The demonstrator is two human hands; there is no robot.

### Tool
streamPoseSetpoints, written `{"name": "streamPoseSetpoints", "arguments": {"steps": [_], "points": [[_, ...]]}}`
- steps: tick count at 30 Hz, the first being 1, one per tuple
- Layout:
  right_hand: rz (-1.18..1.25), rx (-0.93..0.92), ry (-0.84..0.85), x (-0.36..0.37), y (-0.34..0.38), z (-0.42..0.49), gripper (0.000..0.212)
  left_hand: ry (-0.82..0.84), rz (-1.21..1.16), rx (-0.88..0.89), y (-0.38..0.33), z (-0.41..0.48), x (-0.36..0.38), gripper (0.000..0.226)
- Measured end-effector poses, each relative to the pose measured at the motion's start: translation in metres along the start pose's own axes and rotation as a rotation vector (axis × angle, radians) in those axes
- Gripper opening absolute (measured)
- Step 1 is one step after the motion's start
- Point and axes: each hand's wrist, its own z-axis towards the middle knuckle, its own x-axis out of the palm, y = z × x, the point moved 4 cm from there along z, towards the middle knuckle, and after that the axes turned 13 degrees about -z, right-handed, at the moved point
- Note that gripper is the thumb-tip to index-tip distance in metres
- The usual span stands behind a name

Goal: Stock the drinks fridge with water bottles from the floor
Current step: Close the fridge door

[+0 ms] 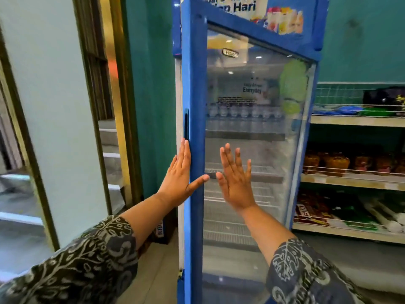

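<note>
Patterned sleeves (92,255) fill the near corners of the view, and from them both forearms reach toward the blue door frame (194,150) of the drinks fridge (247,25), which serves as the landmark for everything else. On that frame's outer left edge the left hand (180,178) lies flat and open, fingers pointing up just below the dark recessed handle (186,125), its thumb stretched across the frame's front face. To the right of the frame the right hand (235,178) is also open, fingers spread, palm toward the glass pane (252,139); whether it touches the glass I cannot tell. Neither hand holds anything. The door stands slightly ajar, its left edge clear of the cabinet. Behind the glass, well above the hands, a row of water bottles (243,113) stands on one shelf, while the wire shelves (241,170) below look bare. No bottles on the floor are in view, so the supply must lie outside the picture. The step in hand appears to be moving the door, either shutting it or swinging it wider; the still does not settle which. To do it well, press or pull at the frame rather than the glass, keep the fingers away from the gap at the left edge, and move evenly so the stocked row does not topple. Right of the frame, store racks (355,178) carry packaged goods and play no part.
</note>
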Motion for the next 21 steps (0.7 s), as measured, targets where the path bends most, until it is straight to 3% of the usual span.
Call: {"name": "streamPoseSetpoints", "arguments": {"steps": [7,14,21], "points": [[-0.157,-0.017,0.041,0.061,-0.028,0.064,0.064,-0.059,-0.192,-0.115,0.083,0.041,0.004,0.104],[-0.259,-0.06,-0.029,0.132,-0.068,0.15,0.067,-0.198,-0.395,-0.265,0.153,0.089,0.02,0.111],[-0.37,-0.077,-0.114,0.209,-0.084,0.197,0.069,-0.261,-0.514,-0.427,0.219,0.145,0.039,0.073]]}}
